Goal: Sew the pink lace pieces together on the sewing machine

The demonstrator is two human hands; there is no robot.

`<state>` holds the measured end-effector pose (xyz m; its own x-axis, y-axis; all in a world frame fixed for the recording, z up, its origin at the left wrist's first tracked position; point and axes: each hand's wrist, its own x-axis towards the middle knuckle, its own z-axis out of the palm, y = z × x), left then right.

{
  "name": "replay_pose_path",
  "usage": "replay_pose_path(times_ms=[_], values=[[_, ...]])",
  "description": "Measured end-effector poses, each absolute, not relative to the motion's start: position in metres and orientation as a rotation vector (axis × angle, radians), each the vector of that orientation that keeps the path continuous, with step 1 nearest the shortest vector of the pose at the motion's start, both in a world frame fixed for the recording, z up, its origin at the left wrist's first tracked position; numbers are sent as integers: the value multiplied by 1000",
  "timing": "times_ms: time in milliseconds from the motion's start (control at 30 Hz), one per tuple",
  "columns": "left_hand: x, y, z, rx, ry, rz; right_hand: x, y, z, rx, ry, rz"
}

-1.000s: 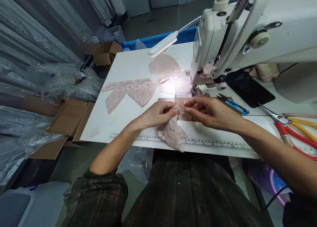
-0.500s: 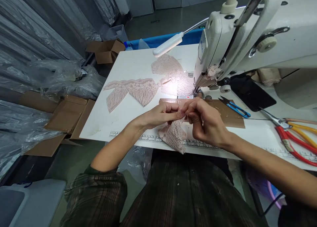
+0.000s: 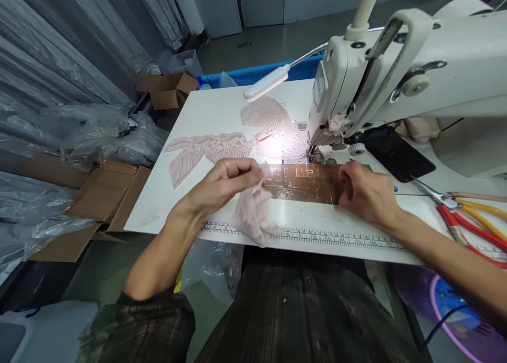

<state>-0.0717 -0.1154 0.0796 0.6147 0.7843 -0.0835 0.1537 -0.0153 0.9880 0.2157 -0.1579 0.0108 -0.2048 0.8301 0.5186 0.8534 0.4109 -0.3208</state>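
My left hand (image 3: 233,180) is closed, pinching the top edge of a pale pink lace piece (image 3: 253,215). The lace hangs from the fingertips over the table's front edge and is slightly blurred. My right hand (image 3: 368,191) is curled over blue thread snips (image 3: 395,188) at the right end of a brown strip (image 3: 304,183). Only a bit of the blue handle shows past the hand; the rest is covered. More lace pieces (image 3: 209,146) lie flat to the left of the sewing machine (image 3: 332,99), some beneath its lamp (image 3: 267,83).
A printed ruler (image 3: 332,238) runs along the table's front edge. At the right lie scissors with red and yellow handles (image 3: 455,223) and a black phone (image 3: 400,151). Cardboard boxes (image 3: 114,188) and plastic wrapping (image 3: 114,136) stand left of the table (image 3: 154,210).
My hands have parted: the left moved left with the lace piece, while the right let go of it and moved right onto the thread snips. The brown strip is now uncovered.
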Motion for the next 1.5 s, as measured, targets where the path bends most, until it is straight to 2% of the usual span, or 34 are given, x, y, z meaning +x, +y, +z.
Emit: replay_pose_path(times_ms=[100, 267, 500, 733, 900, 1033, 1167, 1267, 1367, 1433, 1500], values=[[-62, -106, 56, 1591, 878, 537, 231, -163, -6, -1477, -1929, 57], [-36, -100, 42, 1628, 821, 430, 226, -164, 9, -1490, -1842, 344], [-30, -99, 48, 1613, 833, 412, 218, -161, 18, -1284, -1507, 1127], [-23, -101, 51, 1798, 877, 637, 197, -150, 17, -1169, -1756, 1160], [-33, -110, 65, 1719, 833, 515, 185, -148, 25, -1023, -1983, 1125], [-44, -116, 71, 1694, 822, 535, 173, -152, 28, -780, -1908, 1463], [-53, -111, 78, 1755, 877, 638, 151, -151, 26, -751, -1717, 1812], [-59, -104, 91, 1969, 980, 963, 136, -141, 28, -832, -1724, 1677], [-61, -105, 99, 2311, 987, 1344, 135, -130, 30, -903, -1746, 1159], [-59, -112, 94, 2590, 837, 1365, 146, -125, 26, -903, -1852, 795], [-53, -119, 78, 2848, 606, 1144, 168, -124, 16, -913, -2009, 531]])
